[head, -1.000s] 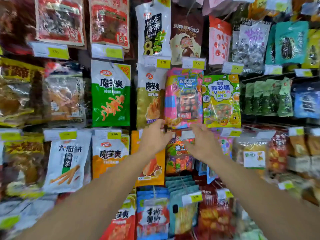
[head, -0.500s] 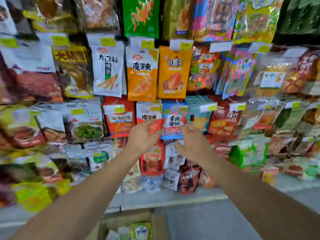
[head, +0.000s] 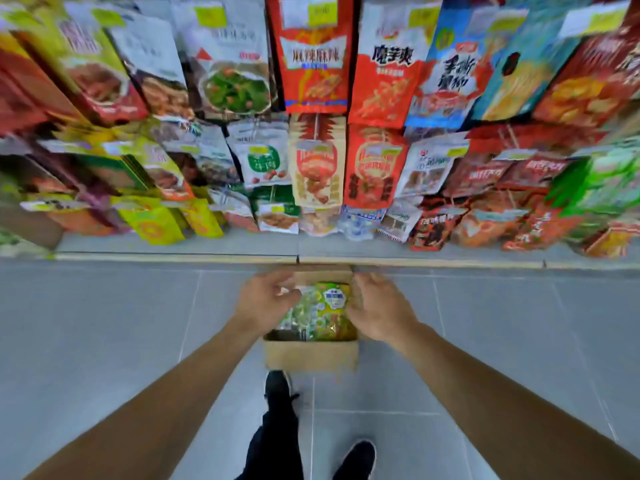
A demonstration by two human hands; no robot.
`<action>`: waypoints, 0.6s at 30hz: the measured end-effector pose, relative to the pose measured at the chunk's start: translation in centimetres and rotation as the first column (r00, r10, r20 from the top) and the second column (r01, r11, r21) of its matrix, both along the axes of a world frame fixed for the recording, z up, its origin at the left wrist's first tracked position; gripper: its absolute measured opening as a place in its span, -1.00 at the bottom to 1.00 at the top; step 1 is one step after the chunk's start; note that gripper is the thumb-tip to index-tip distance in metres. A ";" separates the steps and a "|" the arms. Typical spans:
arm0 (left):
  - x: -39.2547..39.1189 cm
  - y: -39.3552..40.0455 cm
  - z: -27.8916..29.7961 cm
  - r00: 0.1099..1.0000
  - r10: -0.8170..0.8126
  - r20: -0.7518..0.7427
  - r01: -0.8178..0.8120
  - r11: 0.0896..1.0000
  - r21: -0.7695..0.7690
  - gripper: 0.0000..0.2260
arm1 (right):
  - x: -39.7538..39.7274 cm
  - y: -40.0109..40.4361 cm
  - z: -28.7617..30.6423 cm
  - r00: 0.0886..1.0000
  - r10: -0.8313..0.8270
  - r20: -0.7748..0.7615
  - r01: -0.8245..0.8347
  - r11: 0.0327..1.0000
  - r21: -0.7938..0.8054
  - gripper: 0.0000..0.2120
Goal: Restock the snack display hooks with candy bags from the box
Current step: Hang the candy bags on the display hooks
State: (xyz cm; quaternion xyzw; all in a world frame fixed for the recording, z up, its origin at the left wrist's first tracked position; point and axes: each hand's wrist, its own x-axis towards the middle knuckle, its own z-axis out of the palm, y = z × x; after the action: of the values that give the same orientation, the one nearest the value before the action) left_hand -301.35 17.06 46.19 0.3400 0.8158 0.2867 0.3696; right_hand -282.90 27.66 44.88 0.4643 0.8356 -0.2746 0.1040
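1. Currently both hands are lowered over the open brown cardboard box point(head: 310, 355), which stands on the grey tiled floor point(head: 104, 323) at centre frame, just in front of the display's bottom ledge.
2. Location of the task item: the green-and-yellow clear plastic candy bag point(head: 320, 311) lies on top of the box contents, between the two hands.
3. Key relation: the bag lies directly between the palms. Its long axis appears to run from the near box wall toward the display, parallel to both forearms. The left hand point(head: 265, 301) flanks its left edge and the right hand point(head: 379, 308) its right edge; neither hand is clearly nearer.
4. Finger state: the fingers of both hands are spread and loosely curved inward toward the bag. No closed grip is visible; whether any fingertip touches the film cannot be told because of motion blur.
5. Appearance of the item: glossy transparent film with small wrapped sweets showing through, and a blue-and-white label near the far right corner. More packaging shows beneath it.
6. Judgement: the pick-up step is starting; a two-sided pinch on the long edges would suit.
7. Hanging snack packets point(head: 313, 64) fill the upper frame, blurred.
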 end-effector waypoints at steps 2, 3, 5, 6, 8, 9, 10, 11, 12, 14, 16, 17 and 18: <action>-1.9 -1.0 -2.4 0.999 0.013 0.045 -0.010 0.998 -0.069 -0.63 | -1.7 -0.9 -2.7 0.998 -0.020 0.052 0.023 0.998 -0.063 -0.51; -3.0 -1.4 -3.8 0.997 0.034 0.062 -0.027 0.995 -0.096 -0.64 | -2.5 -1.2 -4.0 0.997 -0.040 0.070 0.047 0.994 -0.097 -0.50; -5.3 -1.8 -6.7 0.994 0.064 0.093 -0.050 0.989 -0.140 -0.63 | -4.4 -1.6 -6.5 0.992 -0.059 0.107 0.076 0.984 -0.163 -0.44; -6.8 -1.8 -8.6 0.991 0.074 0.114 -0.054 0.984 -0.169 -0.63 | -5.7 -1.6 -8.3 0.989 -0.064 0.135 0.091 0.976 -0.199 -0.42; -8.9 -1.3 -11.6 0.984 0.087 0.154 -0.053 0.976 -0.212 -0.63 | -7.6 -1.4 -10.9 0.982 -0.081 0.170 0.121 0.962 -0.243 -0.39; -9.8 -1.0 -13.0 0.981 0.092 0.171 -0.049 0.970 -0.237 -0.62 | -8.4 -1.2 -12.2 0.979 -0.095 0.182 0.141 0.956 -0.259 -0.38; -10.6 -0.5 -14.5 0.979 0.087 0.186 -0.039 0.967 -0.251 -0.61 | -9.1 -1.0 -13.6 0.975 -0.113 0.191 0.163 0.949 -0.269 -0.37; -11.3 0.2 -15.8 0.978 0.073 0.197 -0.020 0.965 -0.261 -0.61 | -9.8 -0.6 -14.9 0.972 -0.130 0.194 0.181 0.944 -0.275 -0.37; -12.1 0.8 -17.4 0.976 0.071 0.204 -0.012 0.961 -0.275 -0.61 | -10.6 -0.2 -16.5 0.969 -0.145 0.200 0.200 0.936 -0.288 -0.38; -13.5 2.5 -21.2 0.978 0.043 0.205 0.022 0.952 -0.306 -0.60 | -11.9 0.9 -20.3 0.957 -0.192 0.219 0.255 0.916 -0.310 -0.41; -13.8 3.4 -24.4 0.975 0.003 0.223 0.072 0.941 -0.329 -0.59 | -12.4 1.6 -23.5 0.942 -0.246 0.228 0.313 0.891 -0.330 -0.43; -13.7 3.8 -26.5 0.971 -0.011 0.237 0.094 0.935 -0.341 -0.60 | -12.6 1.9 -25.7 0.933 -0.275 0.231 0.343 0.874 -0.344 -0.44; -13.5 4.2 -28.2 0.967 -0.016 0.253 0.107 0.930 -0.352 -0.60 | -12.6 2.2 -27.3 0.920 -0.308 0.240 0.379 0.853 -0.357 -0.44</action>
State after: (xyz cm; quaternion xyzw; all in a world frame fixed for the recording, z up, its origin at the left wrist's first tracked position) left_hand -314.88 21.24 17.96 0.2532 0.7915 0.1592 0.5330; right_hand -295.54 29.82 17.54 0.5978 0.6531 -0.4107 0.2177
